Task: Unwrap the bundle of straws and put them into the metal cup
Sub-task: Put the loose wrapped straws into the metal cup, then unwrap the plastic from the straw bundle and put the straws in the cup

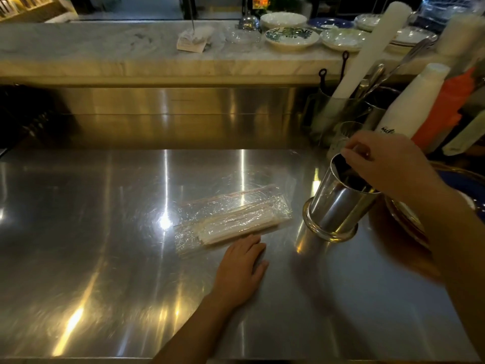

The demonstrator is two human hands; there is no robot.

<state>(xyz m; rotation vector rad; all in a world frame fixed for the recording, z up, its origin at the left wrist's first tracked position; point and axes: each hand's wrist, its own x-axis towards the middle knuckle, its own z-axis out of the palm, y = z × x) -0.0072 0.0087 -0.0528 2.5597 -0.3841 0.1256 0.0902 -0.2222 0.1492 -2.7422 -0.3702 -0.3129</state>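
Both hands were busy: the right hand [388,164] pinched the metal cup [338,200] rim, while the left hand [241,269] lay flat, unclenched, just below the light, crinkly, slippery film-wrapped straw bundle [231,222], probably best gripped mid-length.

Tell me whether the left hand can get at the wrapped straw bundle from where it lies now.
Probably yes. The left hand lies flat on the steel counter, its fingertips right at the near edge of the straw bundle, with nothing between them. The right hand is off at the metal cup.
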